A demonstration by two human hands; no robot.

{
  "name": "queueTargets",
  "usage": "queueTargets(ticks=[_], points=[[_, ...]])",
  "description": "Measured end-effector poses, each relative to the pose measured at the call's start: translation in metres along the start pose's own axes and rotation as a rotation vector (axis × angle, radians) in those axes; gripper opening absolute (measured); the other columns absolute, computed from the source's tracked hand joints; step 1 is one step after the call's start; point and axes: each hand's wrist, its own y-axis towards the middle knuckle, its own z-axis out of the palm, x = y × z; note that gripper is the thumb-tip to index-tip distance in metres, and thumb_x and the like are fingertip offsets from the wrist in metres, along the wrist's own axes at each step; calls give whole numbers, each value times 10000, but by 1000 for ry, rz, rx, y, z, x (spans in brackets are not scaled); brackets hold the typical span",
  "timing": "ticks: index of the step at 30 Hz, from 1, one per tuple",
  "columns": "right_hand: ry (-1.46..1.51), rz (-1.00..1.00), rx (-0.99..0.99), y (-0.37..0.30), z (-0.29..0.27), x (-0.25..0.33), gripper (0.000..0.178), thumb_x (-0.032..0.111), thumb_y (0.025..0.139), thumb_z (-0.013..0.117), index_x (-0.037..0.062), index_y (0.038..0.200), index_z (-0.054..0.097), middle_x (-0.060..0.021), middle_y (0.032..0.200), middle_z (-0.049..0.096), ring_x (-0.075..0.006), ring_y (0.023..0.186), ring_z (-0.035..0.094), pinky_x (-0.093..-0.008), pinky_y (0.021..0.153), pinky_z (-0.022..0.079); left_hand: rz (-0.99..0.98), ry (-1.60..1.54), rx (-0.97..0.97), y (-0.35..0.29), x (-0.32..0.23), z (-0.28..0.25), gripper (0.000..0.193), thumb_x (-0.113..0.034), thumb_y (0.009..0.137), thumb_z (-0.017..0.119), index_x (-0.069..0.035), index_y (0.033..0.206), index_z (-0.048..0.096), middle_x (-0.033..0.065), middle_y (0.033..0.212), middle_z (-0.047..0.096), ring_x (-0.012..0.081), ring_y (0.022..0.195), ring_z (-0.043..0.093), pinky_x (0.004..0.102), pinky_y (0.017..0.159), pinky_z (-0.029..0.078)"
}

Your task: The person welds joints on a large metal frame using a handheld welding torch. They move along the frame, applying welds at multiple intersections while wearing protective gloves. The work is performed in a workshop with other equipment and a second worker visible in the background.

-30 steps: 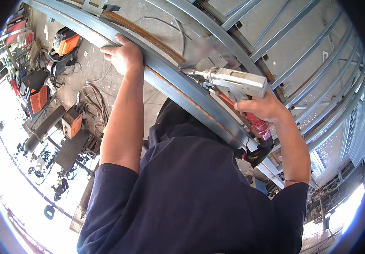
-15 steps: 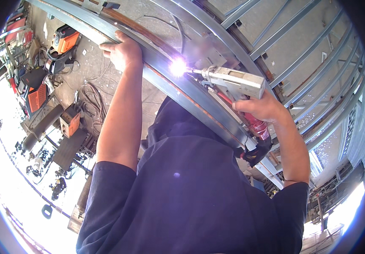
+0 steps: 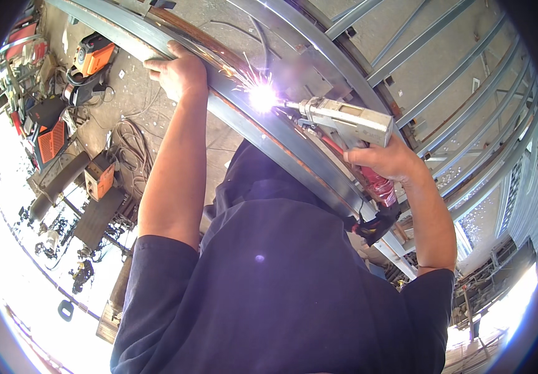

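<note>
My right hand [image 3: 389, 159] is closed around the grip of a welding gun [image 3: 349, 118], which has a pale boxy body and a red, film-wrapped lower part. A dazzling white-violet glare [image 3: 262, 98] burns at its tip, against a long grey steel beam [image 3: 247, 123] with rusty seams. Sparks fly up and left from that spot, and the glare hides the joint itself. Further up the beam, my left hand [image 3: 183, 71] grips it, thumb and fingers bent over the metal.
A large frame of curved and straight steel bars [image 3: 418, 75] spreads over the right side. On the left floor lie an orange-and-black machine [image 3: 94, 57], another orange unit [image 3: 52, 143], an orange-fronted box [image 3: 99, 181] and coiled cable [image 3: 133, 153]. A black clamp-like part [image 3: 375, 227] sits by the beam.
A spray of sparks now bursts from the glare. The welding gun has shifted very slightly to the right, and my left hand and forearm a little to the left.
</note>
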Motion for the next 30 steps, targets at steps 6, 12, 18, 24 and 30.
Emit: queueTargets(ticks=[6,12,18,24,30], points=[[4,-9,26,-2,-2,-2,744,130,798,765,21,1482,493,-104,1353,625,-183,1185,598,-332,1000,508,-4,-26,13,-4,-3,-4,962,-629,1022,369,53,1616,40,269,1585,302,444,1301,551,528,1055,487],[-101,77,-74,-13,-6,-7,659,169,787,792,29,1394,575,-71,1151,692,-165,997,650,-326,873,547,-8,-16,7,0,-2,-2,962,-625,1020,383,47,1619,43,277,1609,276,454,1312,548,516,1066,483],[-39,147,-78,-53,-31,-41,657,166,767,842,14,1358,596,-90,1167,701,-181,1038,650,-350,903,555,-5,13,2,-1,-3,-2,939,-614,1029,379,43,1619,59,278,1603,284,455,1297,560,516,1048,497],[-44,162,-70,-67,-38,-71,703,168,754,855,18,1386,587,-99,1214,694,-187,1083,642,-350,953,539,-8,-110,-2,-1,-3,-2,962,-637,999,417,20,1629,105,297,1669,183,432,1490,353,471,1211,331],[-99,188,-52,-63,-36,-71,723,220,770,860,35,1410,579,-96,1228,690,-189,1105,631,-342,971,523,-8,-131,-25,-2,-2,0,957,-633,993,437,16,1626,129,294,1658,214,428,1485,360,481,1210,328]])
